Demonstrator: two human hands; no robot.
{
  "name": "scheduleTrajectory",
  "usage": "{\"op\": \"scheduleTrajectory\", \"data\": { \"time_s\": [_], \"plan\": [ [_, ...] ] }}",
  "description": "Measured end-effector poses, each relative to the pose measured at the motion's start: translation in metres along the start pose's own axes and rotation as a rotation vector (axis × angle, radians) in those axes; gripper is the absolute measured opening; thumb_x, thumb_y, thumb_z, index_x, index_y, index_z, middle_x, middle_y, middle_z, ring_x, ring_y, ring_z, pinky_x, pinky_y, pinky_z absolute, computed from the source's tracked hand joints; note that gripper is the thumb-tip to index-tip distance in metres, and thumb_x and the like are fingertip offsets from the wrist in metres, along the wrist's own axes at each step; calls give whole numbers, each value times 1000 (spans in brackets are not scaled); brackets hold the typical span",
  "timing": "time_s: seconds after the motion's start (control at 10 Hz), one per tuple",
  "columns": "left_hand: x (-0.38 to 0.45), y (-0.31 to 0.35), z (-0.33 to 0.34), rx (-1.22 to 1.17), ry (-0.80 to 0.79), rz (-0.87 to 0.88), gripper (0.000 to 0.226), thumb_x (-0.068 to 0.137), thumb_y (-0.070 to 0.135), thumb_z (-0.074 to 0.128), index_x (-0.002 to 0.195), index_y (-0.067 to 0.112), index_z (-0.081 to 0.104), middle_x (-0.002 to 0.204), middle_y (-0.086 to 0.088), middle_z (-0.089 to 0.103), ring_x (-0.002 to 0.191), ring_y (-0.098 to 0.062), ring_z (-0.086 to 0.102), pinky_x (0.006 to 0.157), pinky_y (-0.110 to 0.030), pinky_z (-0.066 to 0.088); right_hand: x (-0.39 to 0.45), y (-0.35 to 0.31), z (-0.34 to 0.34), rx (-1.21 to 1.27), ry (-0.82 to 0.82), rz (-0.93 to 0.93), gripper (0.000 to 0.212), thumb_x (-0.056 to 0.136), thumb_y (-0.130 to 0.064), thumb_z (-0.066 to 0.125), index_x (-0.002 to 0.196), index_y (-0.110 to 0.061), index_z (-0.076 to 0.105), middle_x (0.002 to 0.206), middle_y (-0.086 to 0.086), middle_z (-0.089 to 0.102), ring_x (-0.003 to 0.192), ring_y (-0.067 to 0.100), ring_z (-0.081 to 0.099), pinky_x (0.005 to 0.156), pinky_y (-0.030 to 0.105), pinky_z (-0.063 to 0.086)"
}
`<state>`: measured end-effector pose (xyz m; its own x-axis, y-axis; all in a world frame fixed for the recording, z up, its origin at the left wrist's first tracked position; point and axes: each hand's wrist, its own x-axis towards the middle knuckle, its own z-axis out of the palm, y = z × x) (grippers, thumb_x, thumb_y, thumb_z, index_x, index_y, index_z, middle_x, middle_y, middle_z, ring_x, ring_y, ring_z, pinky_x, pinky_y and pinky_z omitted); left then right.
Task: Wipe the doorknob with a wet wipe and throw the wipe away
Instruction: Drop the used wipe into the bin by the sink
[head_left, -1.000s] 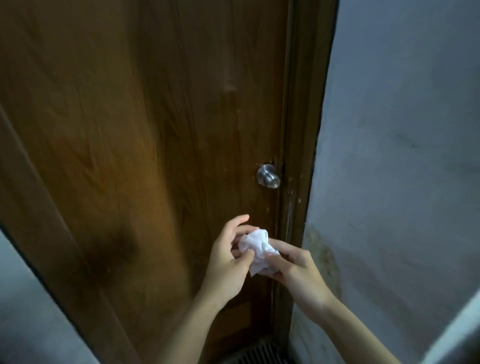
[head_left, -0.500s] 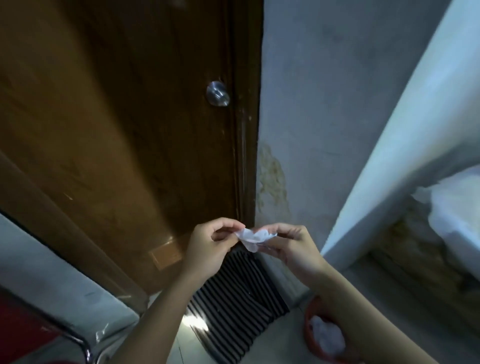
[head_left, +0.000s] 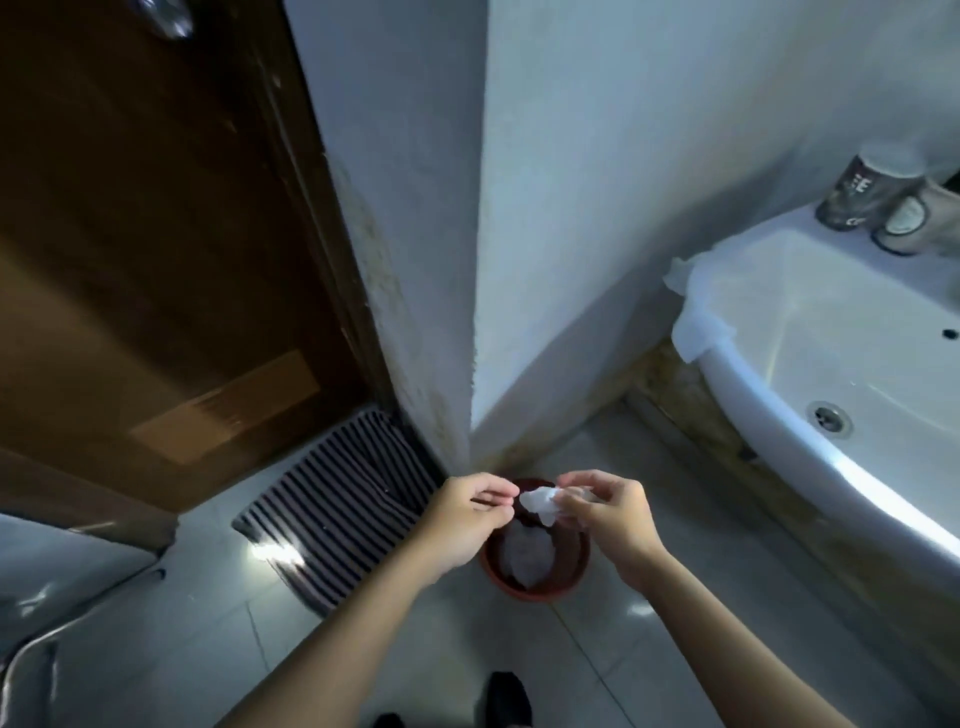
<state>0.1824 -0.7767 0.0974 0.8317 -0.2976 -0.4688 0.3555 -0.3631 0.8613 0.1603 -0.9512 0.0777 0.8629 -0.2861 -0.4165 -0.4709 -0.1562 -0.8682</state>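
Fingers of the right hand pinched a crumpled white wet wipe above a round red bin; the left hand was loosely curled, empty.

i see the door on the left with its doorknob at the top edge. a floor mat lies at the door's foot. right of the mat, in the wall corner, a bin stands on the floor. my two hands meet above the bin, the wipe between them. a sink stands at the right, with two containers on its back ledge.
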Motion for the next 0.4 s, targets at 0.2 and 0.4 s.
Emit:
{"op": "scheduleTrajectory", "data": {
  "time_s": [0.2, 0.4],
  "plan": [
    [28, -1, 45, 77, -28, -80, 20, 82, 5, 58, 93, 19, 66, 89, 1, 65, 75, -7, 58, 55, -9, 41, 38, 31, -20, -131, -38, 57, 32, 70, -12, 75, 101, -12, 67, 97, 4, 68, 92, 18, 63, 88, 34, 50],
    [37, 6, 41, 124, 1, -103, 19, 84, 9, 57, 99, 17, 66, 89, 6, 63, 79, -7, 58, 56, -10, 41, 63, 44, -27, -96, -137, 116, 24, 77, -5, 66, 100, -14, 66, 104, 7, 70, 97, 18, 64, 88, 28, 49]
  ]
}}
